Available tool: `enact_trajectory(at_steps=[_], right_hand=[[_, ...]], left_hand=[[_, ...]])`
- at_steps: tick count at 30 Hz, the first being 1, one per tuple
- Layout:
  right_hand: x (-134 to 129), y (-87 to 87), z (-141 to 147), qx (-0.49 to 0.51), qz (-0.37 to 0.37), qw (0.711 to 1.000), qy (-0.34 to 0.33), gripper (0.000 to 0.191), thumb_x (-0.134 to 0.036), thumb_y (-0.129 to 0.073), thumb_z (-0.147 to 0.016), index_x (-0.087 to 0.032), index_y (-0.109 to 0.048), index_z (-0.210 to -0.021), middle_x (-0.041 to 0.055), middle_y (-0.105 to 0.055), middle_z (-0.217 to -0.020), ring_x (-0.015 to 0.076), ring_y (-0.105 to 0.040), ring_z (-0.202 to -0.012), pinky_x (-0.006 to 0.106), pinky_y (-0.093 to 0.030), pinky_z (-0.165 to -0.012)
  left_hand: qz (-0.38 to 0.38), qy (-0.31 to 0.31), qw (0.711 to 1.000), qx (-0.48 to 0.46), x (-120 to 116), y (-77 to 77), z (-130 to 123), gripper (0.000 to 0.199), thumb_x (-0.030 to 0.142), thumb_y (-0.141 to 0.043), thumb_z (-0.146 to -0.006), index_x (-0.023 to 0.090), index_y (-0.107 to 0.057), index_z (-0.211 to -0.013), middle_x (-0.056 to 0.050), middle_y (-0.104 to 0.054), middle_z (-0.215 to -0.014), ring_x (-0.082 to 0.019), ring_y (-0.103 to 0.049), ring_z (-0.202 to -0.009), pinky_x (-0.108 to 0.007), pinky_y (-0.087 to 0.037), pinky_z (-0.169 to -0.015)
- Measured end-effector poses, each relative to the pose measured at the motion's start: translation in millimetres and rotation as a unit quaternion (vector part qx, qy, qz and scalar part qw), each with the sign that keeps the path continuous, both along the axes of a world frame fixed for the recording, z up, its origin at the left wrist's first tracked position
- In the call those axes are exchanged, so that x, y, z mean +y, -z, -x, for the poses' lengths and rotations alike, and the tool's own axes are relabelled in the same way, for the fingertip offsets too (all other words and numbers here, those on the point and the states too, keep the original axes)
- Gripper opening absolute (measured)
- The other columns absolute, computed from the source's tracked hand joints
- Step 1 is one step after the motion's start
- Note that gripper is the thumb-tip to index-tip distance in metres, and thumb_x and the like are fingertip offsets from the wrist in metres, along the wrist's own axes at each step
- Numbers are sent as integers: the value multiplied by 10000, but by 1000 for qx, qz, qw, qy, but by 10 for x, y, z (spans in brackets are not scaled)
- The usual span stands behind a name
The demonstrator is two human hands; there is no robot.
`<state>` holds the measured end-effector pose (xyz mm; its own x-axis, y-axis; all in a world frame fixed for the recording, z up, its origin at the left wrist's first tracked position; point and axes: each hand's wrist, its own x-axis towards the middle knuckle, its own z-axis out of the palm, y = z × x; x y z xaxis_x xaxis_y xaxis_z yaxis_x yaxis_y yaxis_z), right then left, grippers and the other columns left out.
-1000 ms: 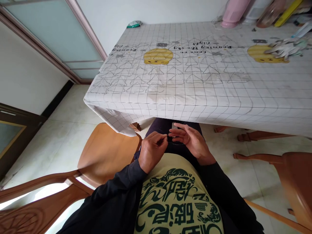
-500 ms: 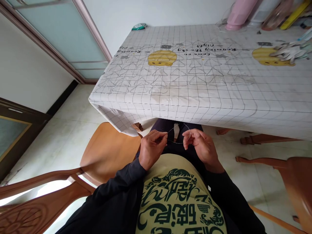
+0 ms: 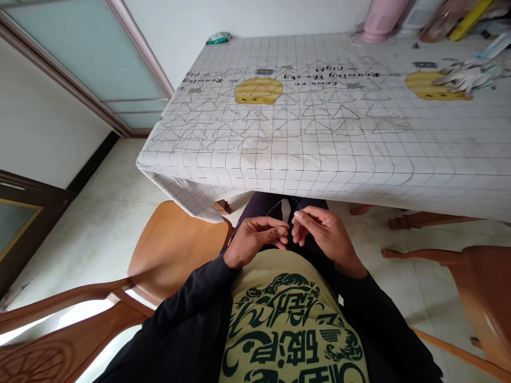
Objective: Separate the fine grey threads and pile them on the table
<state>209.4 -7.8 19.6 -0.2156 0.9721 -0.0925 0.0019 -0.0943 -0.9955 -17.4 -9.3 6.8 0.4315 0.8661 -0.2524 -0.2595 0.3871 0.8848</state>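
Observation:
In front of my lap, below the table edge, a thin wire [image 3: 274, 206] curves up from between my hands; part of it is too fine to follow. My left hand [image 3: 256, 238] is closed on the wire, thumb and fingertips pinched together. Close beside it on the right, my right hand [image 3: 325, 231] also pinches the wire between thumb and forefinger, its other fingers curled. The two sets of fingertips almost meet. On the table lie several thin bent wire shapes [image 3: 345, 111], roughly triangular, spread in rows.
A white checked tablecloth [image 3: 359, 170] covers the table and hangs over its front edge. Pale gloves [image 3: 465, 77] lie at the right, near a pink bottle-like object [image 3: 381, 21]. A green packet [image 3: 219, 38] sits at the far left corner. Wooden chairs [image 3: 175, 250] stand on both sides.
My hands have come closer together, the left moving right and the right slightly left. The wire loop, wide between them before, is now mostly hidden at the fingers. The view has shifted slightly.

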Motion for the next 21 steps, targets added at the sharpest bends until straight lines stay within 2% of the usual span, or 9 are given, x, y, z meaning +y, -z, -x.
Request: enact_trajectory(at_steps=[3,7,10,12,14,17,19,21], right_hand=[[-3,-50,52,2,-3,1000,-9,413,-593,-704,-1100,-215,-752,-943,29,-765,-735,179,-710,-592,311,-582,-577],[-32,-55,127,21,-12,1000,-10,361,-554,-724,-1099,-222,-732,-958,5,-744,-731,163,-686,-602,311,-579,-621],[-74,-15,194,41,-29,999,6,270,-497,-790,-1064,-229,-770,-1045,-2,-735,-784,168,-693,-680,322,-596,-690],[-102,8,227,38,-40,998,25,250,-480,-787,-1065,-230,-789,-1063,0,-722,-791,169,-682,-699,323,-591,-697],[-120,10,237,17,-44,998,44,263,-484,-766,-1074,-226,-792,-1029,6,-717,-786,166,-664,-683,316,-575,-667],[-125,-36,204,-36,-49,997,53,301,-503,-742,-1076,-222,-780,-974,14,-715,-776,162,-646,-646,308,-547,-617],[-114,-81,164,-76,-58,995,41,313,-503,-727,-1078,-220,-772,-954,12,-702,-757,160,-639,-632,306,-537,-609],[-94,-116,123,-101,-61,993,17,313,-494,-711,-1086,-222,-765,-942,4,-682,-738,159,-632,-627,305,-526,-611]], left_hand=[[-14,16,1000,-14,12,63,-29,469,487,-1053,-785,117,-889,-1023,-103,-831,-890,-200,-792,-771,-363,-702,-773],[-40,-15,999,-15,19,106,-52,419,453,-1055,-791,120,-888,-983,-98,-831,-882,-191,-788,-764,-334,-689,-749],[-31,-46,998,-18,19,93,-67,386,455,-1025,-835,120,-871,-948,-76,-799,-794,-176,-760,-719,-313,-668,-704],[-31,-47,998,-18,27,66,-57,364,444,-1007,-863,124,-867,-966,-77,-804,-819,-176,-761,-741,-314,-664,-721],[-48,-48,998,-17,54,16,-13,356,419,-994,-883,149,-874,-1082,-98,-842,-982,-191,-791,-850,-329,-671,-811],[-95,-60,994,-1,149,-127,104,455,464,-932,-949,198,-843,-1307,-138,-828,-1315,-253,-803,-1138,-397,-642,-1047],[-120,-47,991,26,251,-264,185,496,554,-831,-1022,183,-831,-1351,-164,-821,-1354,-303,-781,-1261,-455,-598,-1155],[-139,-13,987,82,378,-410,242,514,593,-770,-1057,171,-840,-1342,-165,-843,-1301,-322,-778,-1286,-484,-581,-1185]])
